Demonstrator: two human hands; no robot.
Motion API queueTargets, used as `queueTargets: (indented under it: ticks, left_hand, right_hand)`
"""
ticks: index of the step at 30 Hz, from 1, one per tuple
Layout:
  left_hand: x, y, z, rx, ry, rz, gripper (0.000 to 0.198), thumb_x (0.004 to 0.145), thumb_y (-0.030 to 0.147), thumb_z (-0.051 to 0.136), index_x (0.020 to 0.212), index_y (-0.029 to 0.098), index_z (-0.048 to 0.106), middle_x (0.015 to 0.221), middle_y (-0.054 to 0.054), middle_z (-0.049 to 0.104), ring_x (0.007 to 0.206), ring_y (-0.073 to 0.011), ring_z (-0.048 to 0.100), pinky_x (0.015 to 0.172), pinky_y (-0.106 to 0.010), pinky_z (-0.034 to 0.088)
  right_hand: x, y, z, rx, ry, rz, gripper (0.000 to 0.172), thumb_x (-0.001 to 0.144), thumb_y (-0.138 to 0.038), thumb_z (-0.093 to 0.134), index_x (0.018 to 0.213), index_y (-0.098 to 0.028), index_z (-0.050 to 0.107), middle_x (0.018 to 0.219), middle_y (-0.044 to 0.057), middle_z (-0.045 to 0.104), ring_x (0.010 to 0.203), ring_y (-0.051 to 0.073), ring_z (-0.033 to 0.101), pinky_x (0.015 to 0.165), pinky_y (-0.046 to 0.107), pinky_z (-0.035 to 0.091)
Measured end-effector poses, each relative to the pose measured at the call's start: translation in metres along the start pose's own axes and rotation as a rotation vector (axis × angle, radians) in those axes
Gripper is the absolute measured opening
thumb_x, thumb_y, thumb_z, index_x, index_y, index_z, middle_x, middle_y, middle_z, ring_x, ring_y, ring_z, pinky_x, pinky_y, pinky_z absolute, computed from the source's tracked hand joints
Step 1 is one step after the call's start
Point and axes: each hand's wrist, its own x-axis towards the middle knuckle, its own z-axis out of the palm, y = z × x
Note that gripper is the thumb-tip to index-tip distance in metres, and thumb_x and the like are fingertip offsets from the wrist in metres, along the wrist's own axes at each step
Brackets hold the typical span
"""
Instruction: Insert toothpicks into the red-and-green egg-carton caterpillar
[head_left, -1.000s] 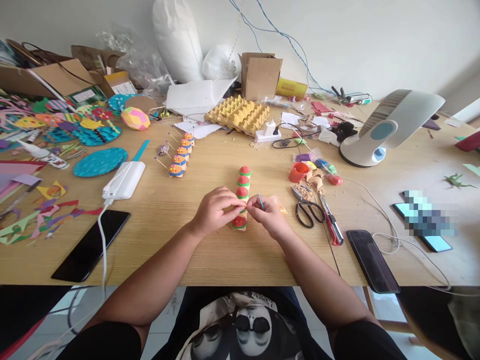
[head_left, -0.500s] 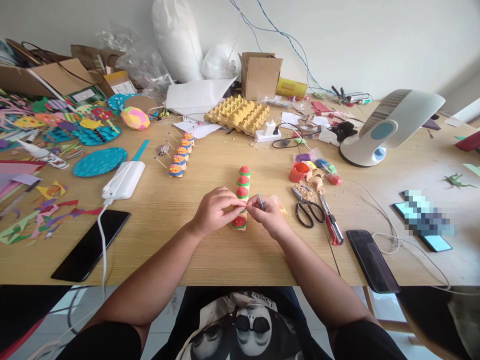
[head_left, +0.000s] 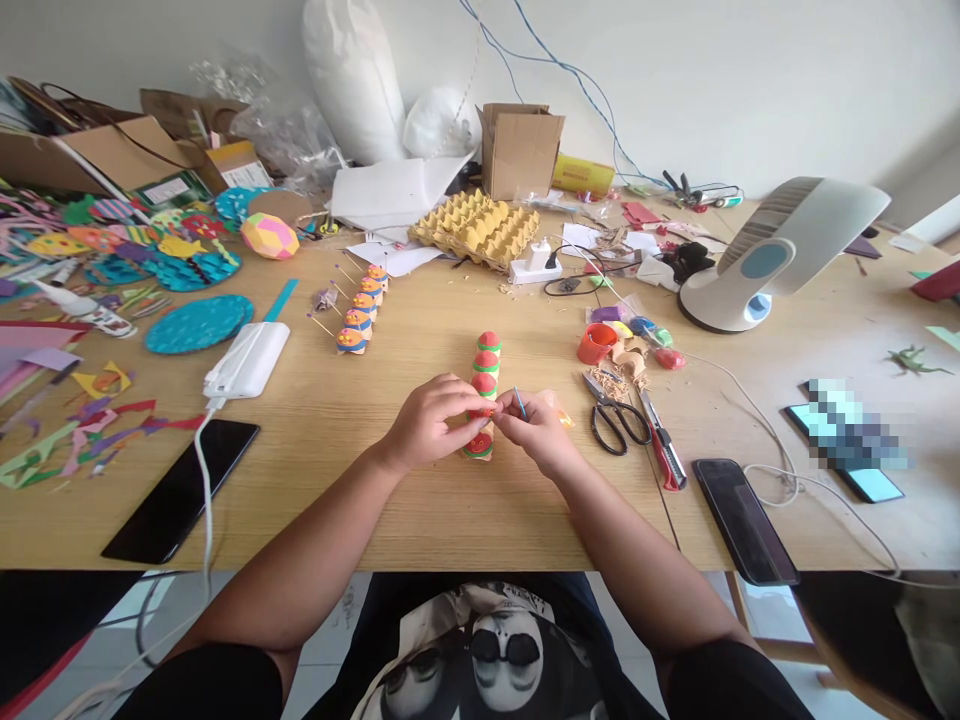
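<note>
A caterpillar figure (head_left: 486,362), made of an egg-carton strip with red and green coverings over its bumps, lies lengthwise on the table in front of me. My left hand (head_left: 433,418) is over its near half, thumb and fingers pinched together at something too small and covered to name. Close against those fingertips is my right hand (head_left: 537,425), closed on a thin blue stick (head_left: 520,402) that points up from its fingers. Both hands hide part of the caterpillar; its red face end shows below them.
To the right lie scissors (head_left: 613,415), a red utility knife (head_left: 666,450) and a phone (head_left: 745,520). A second caterpillar (head_left: 364,312) with sticks stands back left, near a white power bank (head_left: 247,360). A fan (head_left: 772,265) stands at right.
My fingertips have shifted very slightly at the caterpillar, and the small orange bit seen between them earlier is now mostly covered. Everything else stays in place.
</note>
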Motion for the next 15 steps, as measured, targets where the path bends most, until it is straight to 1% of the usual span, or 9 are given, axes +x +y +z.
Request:
queueTargets:
  ticks: [10,15]
  left_hand:
    - [0.0018,0.0017,-0.0001,-0.015,0.009,0.006,0.009,0.093,0.022,0.070,0.100,0.023,0.074,0.094,-0.003,0.078,0.082,-0.0151,0.067,0.079,-0.032,0.053]
    - [0.0010,0.0010,0.0000,-0.009,0.009,-0.011,0.009,0.092,0.022,0.071,0.100,0.023,0.074,0.093,-0.003,0.078,0.081,-0.0155,0.067,0.078,-0.032,0.053]
  right_hand:
    - [0.0010,0.0015,-0.0011,0.007,-0.007,-0.003,0.034,0.076,-0.048,0.078,0.081,-0.019,0.061,0.066,-0.004,0.054,0.060,0.010,0.041,0.056,0.025,0.029]
    - [0.0009,0.0022,-0.0018,0.024,-0.011,0.002,0.034,0.076,-0.048,0.078,0.081,-0.018,0.062,0.064,-0.005,0.051,0.061,0.010,0.042,0.057,0.025,0.030]
